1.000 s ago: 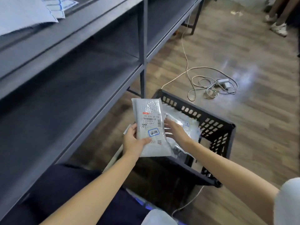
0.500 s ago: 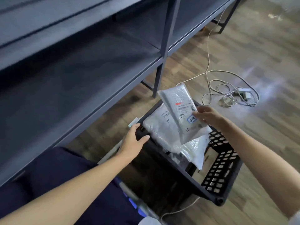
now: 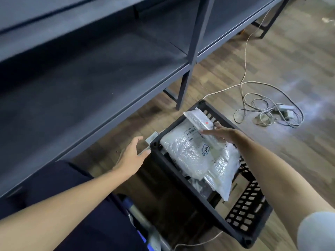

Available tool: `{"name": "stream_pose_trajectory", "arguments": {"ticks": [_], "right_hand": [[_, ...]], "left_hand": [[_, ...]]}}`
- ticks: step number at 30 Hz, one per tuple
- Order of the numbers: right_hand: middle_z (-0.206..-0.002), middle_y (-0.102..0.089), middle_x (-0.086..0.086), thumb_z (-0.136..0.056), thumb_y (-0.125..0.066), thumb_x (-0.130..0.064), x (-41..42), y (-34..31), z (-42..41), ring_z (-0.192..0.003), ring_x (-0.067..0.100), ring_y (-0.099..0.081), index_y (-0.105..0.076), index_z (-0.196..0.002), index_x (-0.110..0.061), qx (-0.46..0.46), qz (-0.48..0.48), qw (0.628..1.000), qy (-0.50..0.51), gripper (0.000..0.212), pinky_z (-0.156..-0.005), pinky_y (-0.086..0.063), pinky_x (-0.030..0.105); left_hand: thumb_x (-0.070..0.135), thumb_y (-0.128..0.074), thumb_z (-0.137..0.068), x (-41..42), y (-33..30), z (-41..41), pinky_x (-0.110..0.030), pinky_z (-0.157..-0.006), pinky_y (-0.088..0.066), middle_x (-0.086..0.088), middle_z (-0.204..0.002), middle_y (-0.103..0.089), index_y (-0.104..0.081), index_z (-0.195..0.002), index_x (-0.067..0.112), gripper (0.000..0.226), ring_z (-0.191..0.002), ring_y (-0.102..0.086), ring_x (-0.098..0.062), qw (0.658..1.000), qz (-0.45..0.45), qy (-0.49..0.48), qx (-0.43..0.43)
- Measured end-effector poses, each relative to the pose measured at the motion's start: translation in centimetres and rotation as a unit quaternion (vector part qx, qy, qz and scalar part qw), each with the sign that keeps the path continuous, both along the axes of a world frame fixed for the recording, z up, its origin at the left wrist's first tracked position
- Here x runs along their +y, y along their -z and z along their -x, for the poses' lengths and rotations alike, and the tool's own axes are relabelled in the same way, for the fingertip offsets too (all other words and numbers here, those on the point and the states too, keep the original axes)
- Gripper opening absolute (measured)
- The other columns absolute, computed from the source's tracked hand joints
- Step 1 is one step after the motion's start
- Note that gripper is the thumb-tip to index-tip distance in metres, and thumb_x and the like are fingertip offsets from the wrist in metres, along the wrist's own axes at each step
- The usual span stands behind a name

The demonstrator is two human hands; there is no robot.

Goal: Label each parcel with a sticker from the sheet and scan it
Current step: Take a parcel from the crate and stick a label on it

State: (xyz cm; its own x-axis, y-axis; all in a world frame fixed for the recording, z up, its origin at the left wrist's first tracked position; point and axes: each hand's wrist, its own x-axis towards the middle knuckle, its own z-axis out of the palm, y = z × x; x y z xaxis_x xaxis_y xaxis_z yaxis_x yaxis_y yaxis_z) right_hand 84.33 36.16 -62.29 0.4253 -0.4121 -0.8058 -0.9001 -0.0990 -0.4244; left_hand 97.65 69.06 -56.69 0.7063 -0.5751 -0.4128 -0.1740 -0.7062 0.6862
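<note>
Right hand [image 3: 220,134] was over the far end of the crate [image 3: 248,211], fingers mostly straight and spread, resting on the small parcel [image 3: 198,117]. Thumb was under or behind the parcel's edge, so I couldn't tell if it was a real pinch or just a flat press. The small parcel lay tilted across the crate's far rim, red mark on its label facing up, lower end overlapping the big parcel [image 3: 184,153].

Big parcel was a bubble mailer lying flat on top of the pile in the crate, printed label near its far end, blue-outlined sticker [image 3: 205,150] on its right side. A second mailer [image 3: 224,176] stuck out from under it toward the crate's right wall.

Left hand [image 3: 133,156] was just left of the crate's near-left corner, fingers loosely extended and apart, holding nothing. Fingertips were close to a pale flat thing [image 3: 151,140] beside the crate corner; contact unclear, too blurred to identify.

Crate sat on wood floor [image 3: 272,69] beside a dark metal shelf [image 3: 90,84]. Coiled cable [image 3: 262,113] with an adapter lay on the floor beyond the crate, well apart. Dark trousers [image 3: 76,205] at the lower left.
</note>
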Motion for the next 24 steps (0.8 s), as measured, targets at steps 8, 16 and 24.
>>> {"name": "stream_pose_trajectory", "arguments": {"ticks": [8, 16, 24], "right_hand": [[-0.124, -0.053, 0.010, -0.090, -0.060, -0.038, 1.9, 2.5, -0.1, -0.114, 0.026, -0.046, -0.056, -0.125, -0.013, -0.020, 0.307, 0.952, -0.006, 0.043, -0.099, -0.035, 0.035], [-0.129, -0.057, 0.013, -0.103, -0.021, -0.038, 2.7, 2.6, -0.8, -0.127, 0.025, -0.045, -0.060, -0.118, -0.008, 0.033, 0.330, 0.941, -0.065, 0.051, -0.117, -0.005, 0.055], [-0.155, -0.030, 0.011, -0.101, -0.026, -0.047, 6.2, 0.1, -1.2, -0.145, 0.025, -0.021, -0.025, -0.150, -0.010, 0.024, 0.350, 0.931, -0.102, 0.061, -0.118, -0.001, 0.048]], "left_hand": [[0.030, -0.058, -0.094, -0.6, 0.1, -0.2, -0.027, -0.097, -0.030, 0.003, -0.146, -0.041, -0.039, -0.138, 0.023, 0.049, -0.134, -0.037, -0.017, 1.000, -0.002, 0.001, -0.005], [0.031, -0.051, -0.097, -0.2, -0.1, -1.4, -0.038, -0.119, -0.014, 0.000, -0.153, -0.032, -0.034, -0.144, 0.017, 0.052, -0.144, -0.020, -0.017, 0.995, -0.027, 0.058, -0.071], [0.047, -0.032, -0.099, -0.5, 0.0, -2.1, -0.032, -0.120, 0.006, 0.006, -0.160, -0.009, -0.016, -0.152, 0.025, 0.059, -0.147, 0.003, -0.011, 0.962, -0.140, 0.188, -0.139]]}}
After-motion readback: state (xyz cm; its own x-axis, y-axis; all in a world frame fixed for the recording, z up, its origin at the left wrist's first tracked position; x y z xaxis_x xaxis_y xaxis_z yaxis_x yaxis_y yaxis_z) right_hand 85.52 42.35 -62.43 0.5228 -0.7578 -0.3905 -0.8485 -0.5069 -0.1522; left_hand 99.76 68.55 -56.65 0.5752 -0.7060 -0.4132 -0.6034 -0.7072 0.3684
